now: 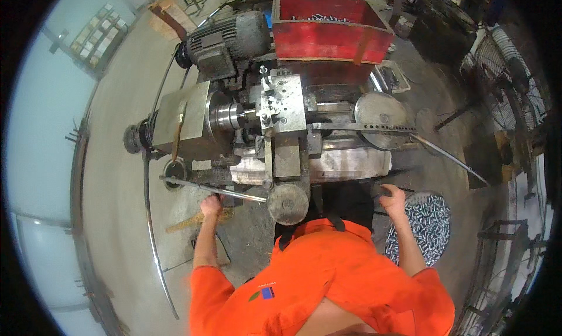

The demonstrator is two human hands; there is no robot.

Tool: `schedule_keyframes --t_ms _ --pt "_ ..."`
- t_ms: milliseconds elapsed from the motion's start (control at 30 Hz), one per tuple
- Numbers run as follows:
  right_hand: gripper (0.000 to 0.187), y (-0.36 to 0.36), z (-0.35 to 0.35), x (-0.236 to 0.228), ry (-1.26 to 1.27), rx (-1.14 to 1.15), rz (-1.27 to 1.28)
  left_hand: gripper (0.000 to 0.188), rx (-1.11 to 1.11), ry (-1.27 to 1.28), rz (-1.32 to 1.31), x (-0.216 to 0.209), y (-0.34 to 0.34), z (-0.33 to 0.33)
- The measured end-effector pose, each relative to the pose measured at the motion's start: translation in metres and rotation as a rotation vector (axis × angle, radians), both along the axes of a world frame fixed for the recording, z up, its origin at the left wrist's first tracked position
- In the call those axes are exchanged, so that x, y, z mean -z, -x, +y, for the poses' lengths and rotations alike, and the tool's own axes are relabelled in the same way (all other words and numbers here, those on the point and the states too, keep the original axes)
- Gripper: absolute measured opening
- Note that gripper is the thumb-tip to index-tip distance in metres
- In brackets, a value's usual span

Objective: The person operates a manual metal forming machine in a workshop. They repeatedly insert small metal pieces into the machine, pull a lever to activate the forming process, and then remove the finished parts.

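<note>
My left hand (pixel 212 206) is closed just under a long metal lever (pixel 234 194), which joins a round knob-like disc (pixel 287 204) at the front of the lathe-like machine. Whatever the left fingers may hold is too small to make out. Beside my right thigh, my right hand (pixel 394 200) is curled, its fingertips toward the machine; I cannot make out anything in it. Close by that hand lies a round heap of small shiny metal pieces (pixel 430 219). A cylindrical chuck (pixel 225 116) faces the tool block (pixel 287 105) on the machine.
Behind the machine stand an electric motor (pixel 228 40) and a red box (pixel 328 40) holding metal parts. A large disc (pixel 381 119) with a slanting rod (pixel 448 151) sits at the right. A long bar (pixel 153 236) runs along the left floor. A mesh guard (pixel 503 78) stands far right.
</note>
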State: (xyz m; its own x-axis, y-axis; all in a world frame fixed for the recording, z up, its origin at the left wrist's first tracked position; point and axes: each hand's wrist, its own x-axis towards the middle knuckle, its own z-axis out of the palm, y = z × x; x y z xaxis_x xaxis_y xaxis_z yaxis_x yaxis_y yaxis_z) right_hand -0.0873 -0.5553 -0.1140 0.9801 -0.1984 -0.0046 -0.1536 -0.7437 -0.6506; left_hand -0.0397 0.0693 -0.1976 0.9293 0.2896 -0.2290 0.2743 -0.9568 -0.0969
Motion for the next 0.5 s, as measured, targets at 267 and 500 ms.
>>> schedule_keyframes --t_ms 267,500 --pt "0.039 -0.015 0.051 -0.027 -0.172 -0.098 0.033 0.051 -0.298 0.261 -0.189 0.068 0.009 -0.022" --pt "0.033 -0.069 0.043 -0.091 -0.032 -0.242 -0.179 0.049 -0.024 0.146 0.057 0.009 0.007 0.000"
